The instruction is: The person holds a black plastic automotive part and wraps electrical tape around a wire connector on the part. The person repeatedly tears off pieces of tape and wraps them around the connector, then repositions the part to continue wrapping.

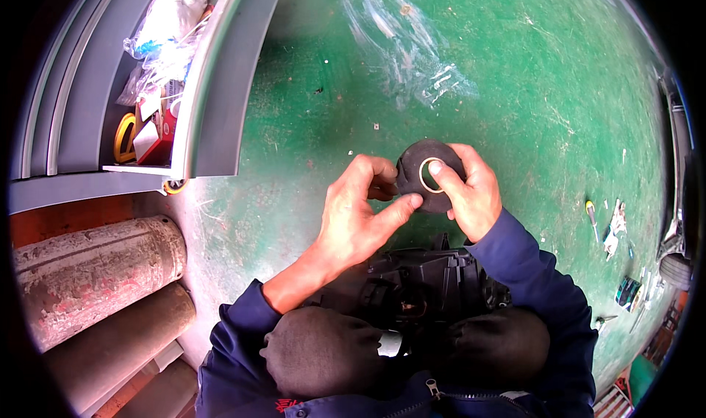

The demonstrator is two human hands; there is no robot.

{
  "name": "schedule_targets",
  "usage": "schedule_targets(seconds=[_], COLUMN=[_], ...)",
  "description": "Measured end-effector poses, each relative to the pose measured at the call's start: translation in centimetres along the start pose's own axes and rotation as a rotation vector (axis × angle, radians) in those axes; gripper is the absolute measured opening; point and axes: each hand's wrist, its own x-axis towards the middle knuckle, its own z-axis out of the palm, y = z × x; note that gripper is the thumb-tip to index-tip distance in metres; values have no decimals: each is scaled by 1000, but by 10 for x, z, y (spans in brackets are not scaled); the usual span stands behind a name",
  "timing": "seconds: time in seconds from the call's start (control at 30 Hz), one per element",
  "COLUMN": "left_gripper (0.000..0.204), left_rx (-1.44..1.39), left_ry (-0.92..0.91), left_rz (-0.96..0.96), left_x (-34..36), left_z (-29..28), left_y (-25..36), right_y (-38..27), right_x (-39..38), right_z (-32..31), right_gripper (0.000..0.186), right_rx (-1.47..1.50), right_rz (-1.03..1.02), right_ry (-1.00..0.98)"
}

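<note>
A roll of black tape (415, 155) with a pale inner ring is held up between my two hands, above the green floor. My right hand (474, 193) grips its right side, the thumb lying over the core's opening. At the roll's lower left edge, my left hand (357, 212) has its thumb and curled fingers against the tape; whether a tape end is pinched there I cannot make out. Below my hands, a black plastic car part (419, 278), which looks like a headlight housing, sits in front of my knees.
An open grey drawer (220, 87) with plastic bags and a red box juts out at upper left. Rusty cylinders (103, 271) lie at left. A screwdriver (592, 219), a pale glove-like item (615, 230) and a teal-and-black roll-shaped thing (629, 293) rest on the floor (515, 72) at right.
</note>
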Motion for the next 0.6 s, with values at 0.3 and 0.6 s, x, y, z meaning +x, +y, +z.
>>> schedule_targets(seconds=[0.3,0.6], left_gripper=[10,13], left_rx=[-127,-463], left_ry=[39,-30], left_rz=[-77,-207], left_x=[-3,0], left_z=[-2,-17], left_y=[-8,-14], right_y=[-6,6], right_x=[-7,3], right_z=[0,-18], right_gripper=[53,42], right_rx=[-5,493], right_rz=[-56,222], right_ry=[-13,-389])
